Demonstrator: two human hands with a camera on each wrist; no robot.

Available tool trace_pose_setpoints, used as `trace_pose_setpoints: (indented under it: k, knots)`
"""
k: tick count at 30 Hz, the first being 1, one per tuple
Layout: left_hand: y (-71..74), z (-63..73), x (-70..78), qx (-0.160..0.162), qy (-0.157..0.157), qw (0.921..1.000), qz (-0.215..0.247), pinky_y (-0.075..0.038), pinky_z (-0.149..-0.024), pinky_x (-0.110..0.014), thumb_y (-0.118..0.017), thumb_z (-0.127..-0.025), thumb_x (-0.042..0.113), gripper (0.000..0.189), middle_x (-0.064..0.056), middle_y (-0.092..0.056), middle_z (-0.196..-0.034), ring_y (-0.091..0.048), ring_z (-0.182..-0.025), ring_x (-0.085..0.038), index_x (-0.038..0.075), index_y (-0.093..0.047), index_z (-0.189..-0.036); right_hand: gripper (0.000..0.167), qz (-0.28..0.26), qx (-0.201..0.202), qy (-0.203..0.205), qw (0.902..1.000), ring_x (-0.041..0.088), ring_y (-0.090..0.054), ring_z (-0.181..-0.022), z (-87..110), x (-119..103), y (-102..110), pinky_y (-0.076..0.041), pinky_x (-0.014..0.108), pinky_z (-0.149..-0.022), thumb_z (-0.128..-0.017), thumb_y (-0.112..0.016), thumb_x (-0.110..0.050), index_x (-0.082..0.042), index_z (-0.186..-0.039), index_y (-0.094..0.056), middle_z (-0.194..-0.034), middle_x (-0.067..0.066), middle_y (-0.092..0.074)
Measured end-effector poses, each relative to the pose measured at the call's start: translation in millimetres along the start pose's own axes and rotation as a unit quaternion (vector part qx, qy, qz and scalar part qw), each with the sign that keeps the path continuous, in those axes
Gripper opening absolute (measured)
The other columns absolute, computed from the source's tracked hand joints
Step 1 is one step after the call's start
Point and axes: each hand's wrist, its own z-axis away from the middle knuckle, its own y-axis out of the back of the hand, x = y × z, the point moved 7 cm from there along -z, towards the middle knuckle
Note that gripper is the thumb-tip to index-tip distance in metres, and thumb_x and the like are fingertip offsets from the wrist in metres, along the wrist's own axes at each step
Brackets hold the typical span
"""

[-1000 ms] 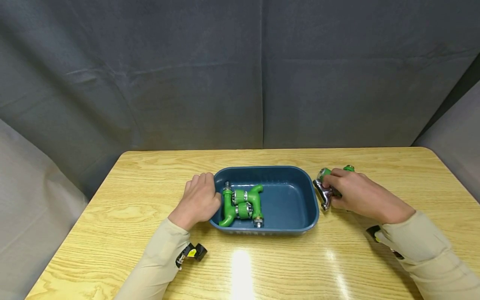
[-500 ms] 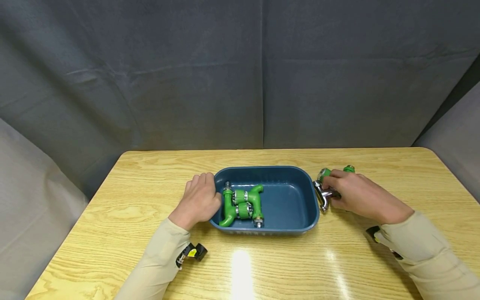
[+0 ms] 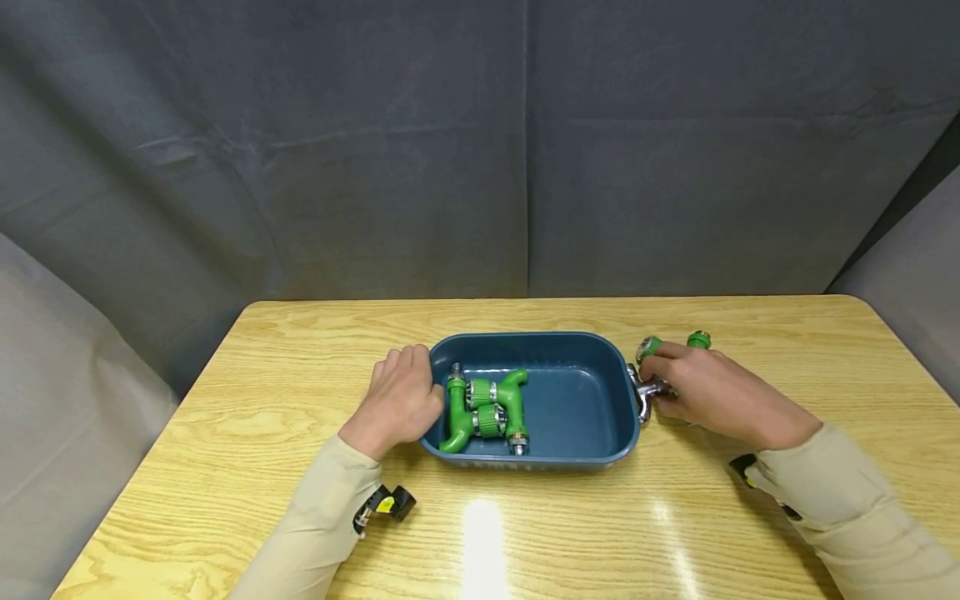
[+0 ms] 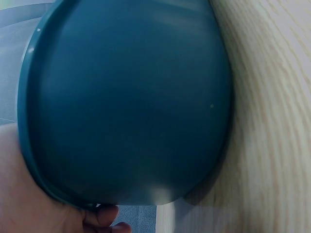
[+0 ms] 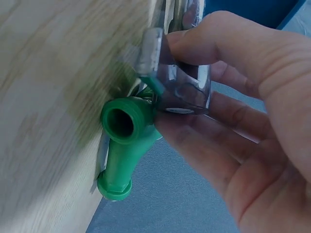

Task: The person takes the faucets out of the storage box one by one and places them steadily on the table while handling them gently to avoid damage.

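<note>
My left hand [image 3: 401, 396] grips the left end of a blue plastic bin [image 3: 585, 460], fingers curled over its rim. Inside the bin, on its left side, lie two green taps [image 3: 456, 412] with their ribbed handles side by side. Just past the bin's right end, my right hand [image 3: 720, 396] holds a chrome tap [image 3: 645, 398] between thumb and fingers. The right wrist view shows the chrome tap [image 5: 184, 92] close above the tabletop, partly covered by the fingers. A third green tap [image 5: 121, 155] lies right beside it, mostly hidden under the right hand in the head view.
The wooden table [image 3: 555, 525] has its back edge against a grey curtain [image 3: 390, 167]. Lighter cloth hangs at the left [image 3: 60, 400] and right sides. A small black camera [image 3: 390, 504] is strapped to the left wrist.
The chrome tap has turned in my right hand, its spout swinging round close to the bin's right wall. My left hand and the taps in the bin stay put.
</note>
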Motion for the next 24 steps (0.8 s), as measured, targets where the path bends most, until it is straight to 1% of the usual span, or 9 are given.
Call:
trace_pose_setpoints:
  k: [4, 8, 16, 24]
  knots:
    - [-0.3, 0.0, 0.3, -0.001, 0.0, 1.0, 0.0, -0.03, -0.08, -0.035, -0.047, -0.092, 0.02, 0.02, -0.01, -0.046, -0.096, -0.04, -0.092, -0.028, 0.003, -0.048, -0.102, 0.017, -0.004, -0.005, -0.004, 1.0, 0.007, -0.064, -0.085, -0.2, -0.4, -1.9, -0.054, 0.029, -0.067, -0.083, -0.084, -0.013, -0.017, -0.097, -0.075, -0.106, 0.002, -0.07]
    - [-0.6, -0.1, 1.1, -0.002, 0.0, 1.0, 0.001, -0.03, -0.08, -0.035, -0.047, -0.093, 0.02, 0.019, -0.01, -0.046, -0.095, -0.04, -0.092, -0.028, 0.004, -0.047, -0.102, 0.016, -0.011, -0.006, 0.0, 0.9999, 0.007, -0.062, -0.085, -0.6, -1.8, -3.5, -0.053, 0.027, -0.067, -0.085, -0.083, -0.012, -0.015, -0.098, -0.075, -0.103, 0.001, -0.07]
    - [-0.7, -0.7, 1.8, -0.002, 0.0, 1.0, 0.0, -0.03, -0.08, -0.035, -0.047, -0.093, 0.02, 0.019, -0.01, -0.046, -0.096, -0.04, -0.093, -0.028, 0.003, -0.048, -0.102, 0.015, -0.008, -0.008, 0.006, 0.9999, 0.005, -0.062, -0.083, -0.6, -2.4, -5.1, -0.054, 0.025, -0.067, -0.085, -0.082, -0.01, -0.014, -0.097, -0.075, -0.1, 0.001, -0.07]
    - [-0.6, 0.1, 1.7, -0.002, 0.0, 1.0, 0.001, -0.03, -0.079, -0.035, -0.047, -0.092, 0.02, 0.019, -0.01, -0.046, -0.095, -0.04, -0.091, -0.028, 0.003, -0.048, -0.102, 0.014, -0.001, -0.014, -0.007, 0.9999, 0.004, -0.061, -0.079, -0.9, -0.8, -6.7, -0.052, 0.026, -0.065, -0.085, -0.082, -0.01, -0.014, -0.096, -0.074, -0.099, 0.001, -0.07]
